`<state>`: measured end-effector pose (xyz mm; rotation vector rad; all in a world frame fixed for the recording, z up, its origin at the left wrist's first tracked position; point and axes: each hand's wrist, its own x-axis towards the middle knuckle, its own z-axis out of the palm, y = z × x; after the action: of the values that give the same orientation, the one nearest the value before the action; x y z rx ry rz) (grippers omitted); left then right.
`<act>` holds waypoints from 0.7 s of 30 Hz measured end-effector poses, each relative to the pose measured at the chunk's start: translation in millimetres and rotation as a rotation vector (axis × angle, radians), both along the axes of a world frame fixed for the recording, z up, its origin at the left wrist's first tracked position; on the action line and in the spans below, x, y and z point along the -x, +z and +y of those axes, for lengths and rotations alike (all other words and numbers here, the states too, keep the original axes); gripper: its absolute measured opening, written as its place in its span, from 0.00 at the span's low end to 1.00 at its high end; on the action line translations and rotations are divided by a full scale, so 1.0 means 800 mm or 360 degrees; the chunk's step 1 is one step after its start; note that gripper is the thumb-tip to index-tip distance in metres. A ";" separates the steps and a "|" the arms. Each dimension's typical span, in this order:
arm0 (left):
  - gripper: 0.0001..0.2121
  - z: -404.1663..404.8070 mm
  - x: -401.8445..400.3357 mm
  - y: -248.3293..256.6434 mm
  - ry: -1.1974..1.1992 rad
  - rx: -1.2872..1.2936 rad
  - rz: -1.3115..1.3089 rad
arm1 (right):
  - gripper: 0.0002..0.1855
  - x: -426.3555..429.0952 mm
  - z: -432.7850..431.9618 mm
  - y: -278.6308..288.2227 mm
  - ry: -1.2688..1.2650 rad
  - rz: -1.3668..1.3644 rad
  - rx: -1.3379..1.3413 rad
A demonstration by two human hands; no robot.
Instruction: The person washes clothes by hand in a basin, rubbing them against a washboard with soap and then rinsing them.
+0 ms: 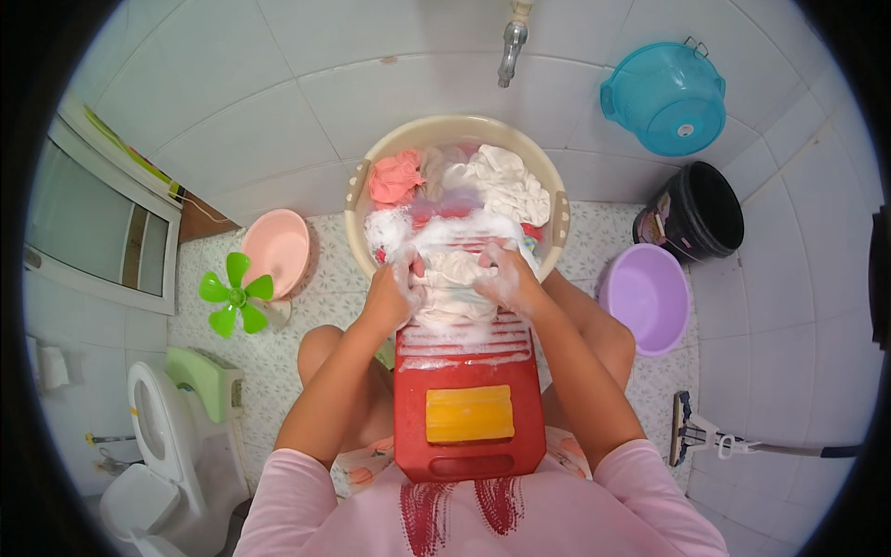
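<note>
A red plastic washboard (411,418) leans from my lap into a cream plastic basin (459,125) of soapy water. My left hand (402,282) and my right hand (508,278), both covered in suds, grip the two sides of a wet white cloth (456,289) lying on the foamy ridges. A yellow bar of soap (470,414) rests in the board's lower recess, near my lap. Inside the basin, a coral-pink cloth (395,177) lies at the left and a bunched white garment (511,184) at the right, with thick foam between them and the board.
A metal tap (513,52) juts from the tiled wall above the basin. At the right are a hanging blue basin (668,101), a black bucket (696,209), a purple basin (647,299) and a squeeze mop (703,432). Leftward stand a pink basin (285,237), a green-bladed fan (237,296) and a toilet (167,432).
</note>
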<state>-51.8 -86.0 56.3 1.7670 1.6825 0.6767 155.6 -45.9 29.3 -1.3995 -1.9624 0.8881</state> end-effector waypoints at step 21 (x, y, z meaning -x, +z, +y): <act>0.07 0.065 -0.032 -0.064 -0.0342 -0.0404 0.0857 | 0.14 0.063 0.058 -0.018 0.0167 -0.1130 -0.0525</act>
<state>-26.1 -34.2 5.4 2.4338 1.7534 0.3435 105.0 0.4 15.2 -1.5435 -2.5631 0.0665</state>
